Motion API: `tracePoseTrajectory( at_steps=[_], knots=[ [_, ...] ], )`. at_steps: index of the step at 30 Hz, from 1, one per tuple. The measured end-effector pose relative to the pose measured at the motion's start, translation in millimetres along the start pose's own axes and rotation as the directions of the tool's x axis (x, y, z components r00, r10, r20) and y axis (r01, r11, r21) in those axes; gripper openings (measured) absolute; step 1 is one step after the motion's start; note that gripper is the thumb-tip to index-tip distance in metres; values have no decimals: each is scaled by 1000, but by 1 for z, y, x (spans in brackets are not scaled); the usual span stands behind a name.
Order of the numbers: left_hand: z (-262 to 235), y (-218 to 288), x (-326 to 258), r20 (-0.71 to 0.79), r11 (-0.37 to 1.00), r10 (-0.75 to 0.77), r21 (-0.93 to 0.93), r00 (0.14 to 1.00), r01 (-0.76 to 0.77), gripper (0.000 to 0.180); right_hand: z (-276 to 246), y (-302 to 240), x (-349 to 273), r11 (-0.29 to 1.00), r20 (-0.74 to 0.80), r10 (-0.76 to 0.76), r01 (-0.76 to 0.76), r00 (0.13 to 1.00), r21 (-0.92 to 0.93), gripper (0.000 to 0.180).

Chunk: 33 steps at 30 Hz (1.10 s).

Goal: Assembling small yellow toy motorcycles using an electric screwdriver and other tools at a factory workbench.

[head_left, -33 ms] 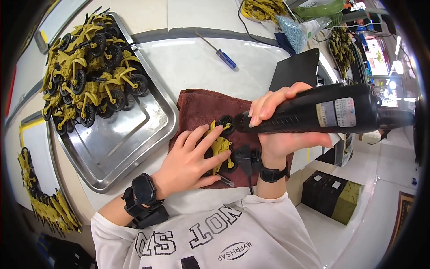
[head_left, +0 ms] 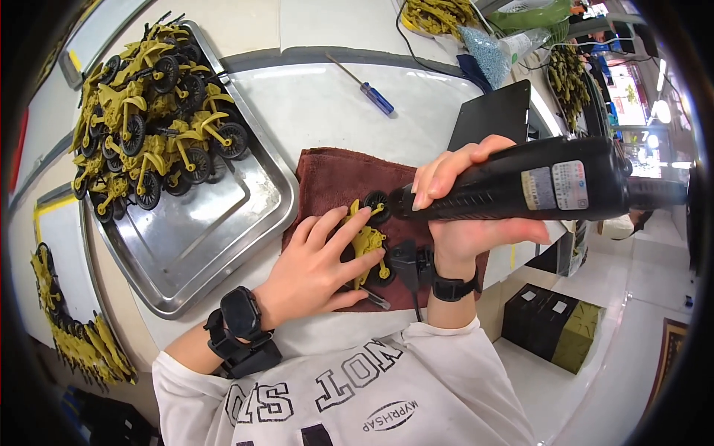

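A yellow toy motorcycle with black wheels lies on a folded dark red cloth. My left hand rests over it, fingers and thumb around its body, holding it down. In my right hand is a thick black electric screwdriver, lying nearly level across the palm. The tool's front end reaches the toy's upper wheel; its bit is hidden. A small clear-and-metal piece sticks out by my left thumb. Next to the toy, near my right wrist, is a black connector with a cable.
A metal tray on the left bears a heap of yellow toy motorcycles. Beyond the cloth lie a blue-handled screwdriver and a black flat panel. A bag of pale blue pellets stands at the back; boxes sit lower right.
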<state>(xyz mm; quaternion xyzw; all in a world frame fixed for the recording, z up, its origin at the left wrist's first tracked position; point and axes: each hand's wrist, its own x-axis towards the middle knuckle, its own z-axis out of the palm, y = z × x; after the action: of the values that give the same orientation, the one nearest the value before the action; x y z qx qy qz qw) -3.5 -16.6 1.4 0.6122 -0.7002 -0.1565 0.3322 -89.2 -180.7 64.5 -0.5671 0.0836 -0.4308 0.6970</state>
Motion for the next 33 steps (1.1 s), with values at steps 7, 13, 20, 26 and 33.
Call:
tracePoseTrajectory(
  at_steps=[7,13,20,26,33],
  knots=[
    [-8,1,-18,-206,991,49,-109,977,-73,55,27,-7,-17,987,-98,-117,105,988,-118,103],
    [-21,37,-11,-260,928,351,-30,900,-370,31,16,-91,-44,882,24,-471,471,882,-15,93],
    [-100,89,-35,-187,945,326,31,927,-326,28,27,-120,-41,886,122,-326,258,938,385,81],
    [-151,110,-52,404,923,235,192,884,-333,28,21,-115,-31,878,-36,-257,249,966,408,74],
    [-214,44,-166,-303,775,-274,492,913,396,33,-23,-138,-32,924,-56,-361,349,931,-154,67]
  ],
)
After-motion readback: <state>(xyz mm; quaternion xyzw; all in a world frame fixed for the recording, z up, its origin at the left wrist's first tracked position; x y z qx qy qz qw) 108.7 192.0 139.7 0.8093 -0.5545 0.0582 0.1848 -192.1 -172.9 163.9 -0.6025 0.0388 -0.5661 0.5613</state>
